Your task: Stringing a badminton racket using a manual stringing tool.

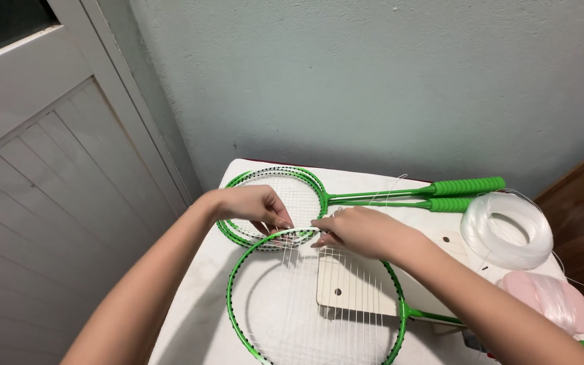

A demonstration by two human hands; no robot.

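both grips pinch clear string at top rim of half-strung green racket (315, 297): left hand (261, 206), right hand (359, 231). finished rackets (285, 196) just beyond; string coil (506, 230) right, on white surface (197, 318).

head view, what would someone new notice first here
Probably the bright green racket lying nearest on the white table, only part strung, with the left hand and right hand pinching at the top of its frame. Behind it lie two more green rackets, stacked, grips pointing right. At the right edge sits a coil of clear string.
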